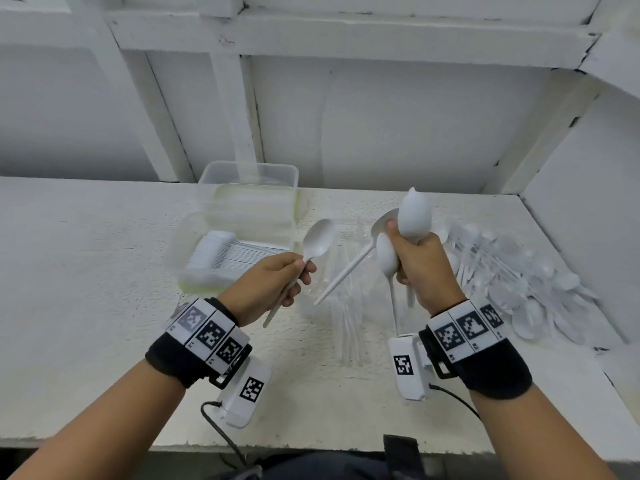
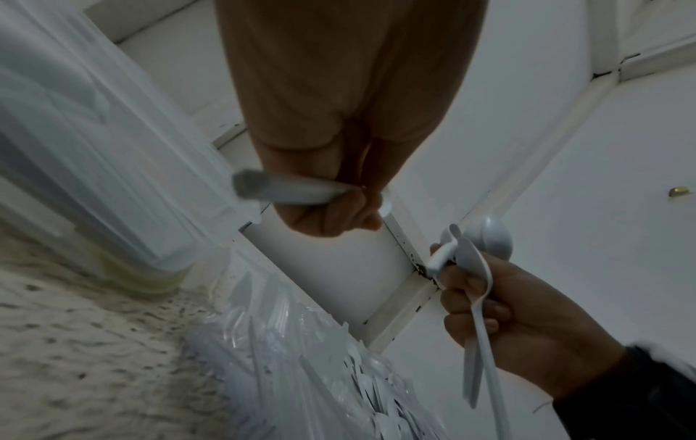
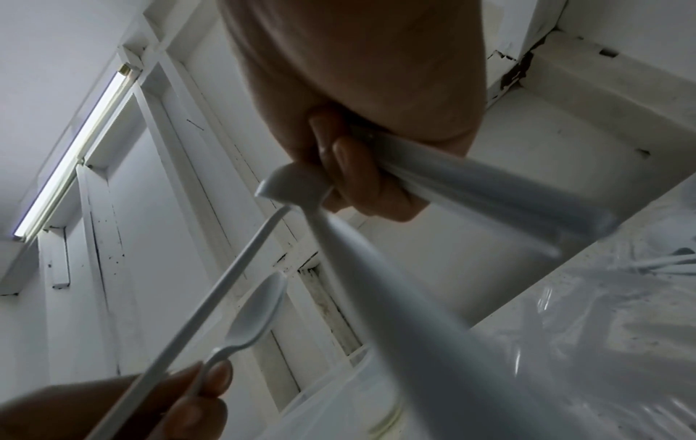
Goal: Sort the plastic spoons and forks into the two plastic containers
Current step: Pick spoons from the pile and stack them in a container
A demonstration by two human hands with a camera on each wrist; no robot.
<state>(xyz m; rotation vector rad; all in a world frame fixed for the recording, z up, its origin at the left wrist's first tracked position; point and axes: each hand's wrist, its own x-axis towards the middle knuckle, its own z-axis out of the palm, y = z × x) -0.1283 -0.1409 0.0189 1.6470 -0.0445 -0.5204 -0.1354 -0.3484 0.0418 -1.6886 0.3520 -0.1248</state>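
My left hand (image 1: 277,277) pinches one white plastic spoon (image 1: 317,239) by its handle, bowl up, above the counter just right of the containers. My right hand (image 1: 420,263) grips a bunch of several white spoons (image 1: 414,216), bowls pointing up and handles fanning down and left. A clear plastic container (image 1: 194,271) at the left holds a neat row of white cutlery. A second clear container (image 1: 249,173) stands behind it. The left wrist view shows my left hand (image 2: 331,208) curled round the spoon handle (image 2: 286,190), and the right wrist view shows my right hand (image 3: 357,178) curled round the handles (image 3: 489,190).
A loose heap of white spoons and forks (image 1: 519,275) lies at the right near the side wall. Clear plastic wrapping (image 1: 346,306) lies between my hands on the white counter (image 1: 86,306). White wall panels (image 1: 381,116) close the back.
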